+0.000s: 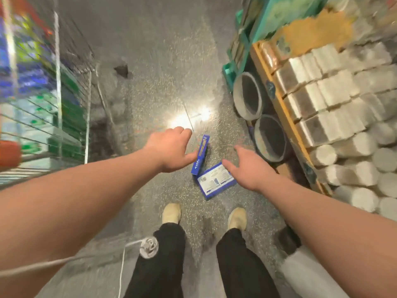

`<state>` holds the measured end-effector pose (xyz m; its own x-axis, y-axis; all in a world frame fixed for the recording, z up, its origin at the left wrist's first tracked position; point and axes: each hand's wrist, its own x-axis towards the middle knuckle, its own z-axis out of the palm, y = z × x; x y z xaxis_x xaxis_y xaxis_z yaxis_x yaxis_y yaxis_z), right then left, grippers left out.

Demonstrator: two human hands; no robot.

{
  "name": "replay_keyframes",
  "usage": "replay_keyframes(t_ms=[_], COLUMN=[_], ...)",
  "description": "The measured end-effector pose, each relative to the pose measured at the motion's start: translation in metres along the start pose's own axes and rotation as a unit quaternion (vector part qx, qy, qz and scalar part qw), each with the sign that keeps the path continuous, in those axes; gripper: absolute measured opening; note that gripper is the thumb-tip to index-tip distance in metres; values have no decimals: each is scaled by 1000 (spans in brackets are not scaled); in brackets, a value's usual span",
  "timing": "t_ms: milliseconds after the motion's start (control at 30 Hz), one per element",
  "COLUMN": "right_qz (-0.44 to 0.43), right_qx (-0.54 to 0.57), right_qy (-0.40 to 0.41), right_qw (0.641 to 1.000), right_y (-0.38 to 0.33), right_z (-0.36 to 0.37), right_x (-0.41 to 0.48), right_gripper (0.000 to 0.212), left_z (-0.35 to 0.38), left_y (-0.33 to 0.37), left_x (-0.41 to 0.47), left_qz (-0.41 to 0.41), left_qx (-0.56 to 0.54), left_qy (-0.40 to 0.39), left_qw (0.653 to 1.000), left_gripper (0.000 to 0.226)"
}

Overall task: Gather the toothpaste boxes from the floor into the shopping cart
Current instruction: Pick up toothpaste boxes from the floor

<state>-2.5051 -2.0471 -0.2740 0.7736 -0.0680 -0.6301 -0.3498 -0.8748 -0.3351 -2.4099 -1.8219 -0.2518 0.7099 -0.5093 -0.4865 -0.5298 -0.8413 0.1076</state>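
Two blue toothpaste boxes lie on the speckled grey floor in front of my feet. The narrow box (pixel 200 154) lies lengthwise, and the wider box (pixel 216 180) shows its white printed face. My left hand (pixel 170 150) is stretched out with fingers apart, its thumb at the narrow box's left side. My right hand (pixel 247 169) hovers open just right of the wider box, its fingers partly covering that box's corner. Neither hand holds anything. The wire shopping cart (pixel 62 117) stands at the left, with green and blue packs inside.
A wooden pallet (pixel 281 108) stacked with wrapped paper rolls fills the right side. Two grey round tubs (pixel 249 96) stand against it, close to the boxes. Teal crates (pixel 231 69) sit further back. A white cord (pixel 64 260) hangs by my left leg.
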Motion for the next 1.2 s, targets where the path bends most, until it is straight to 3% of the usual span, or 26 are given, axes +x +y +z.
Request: replay_keyframes(t_ms=[300, 500, 667, 733, 900, 1000, 1200], right_qz=[61, 140, 206, 253, 442, 501, 528], right_qx=[23, 84, 102, 112, 222, 372, 498], right_qy=[-33, -41, -34, -12, -11, 17, 86], right_qw=[997, 986, 973, 961, 869, 781, 682], right_y=[103, 149, 183, 195, 208, 213, 209], right_z=[163, 268, 326, 345, 377, 398, 406], right_x=[178, 259, 305, 320, 338, 346, 352], right_gripper=[73, 73, 62, 71, 117, 142, 118], left_z=[215, 331, 392, 412, 445, 451, 457], left_y=[9, 19, 14, 10, 8, 14, 11], left_x=[133, 199, 239, 252, 263, 263, 265], left_qz=[-46, -78, -123, -144, -165, -164, -118], left_qx=[-27, -56, -73, -93, -148, -207, -242], left_qy=[-36, -34, -41, -45, -30, -21, 1], left_qw=[998, 995, 989, 984, 975, 964, 963], left_gripper=[65, 76, 100, 103, 90, 82, 74])
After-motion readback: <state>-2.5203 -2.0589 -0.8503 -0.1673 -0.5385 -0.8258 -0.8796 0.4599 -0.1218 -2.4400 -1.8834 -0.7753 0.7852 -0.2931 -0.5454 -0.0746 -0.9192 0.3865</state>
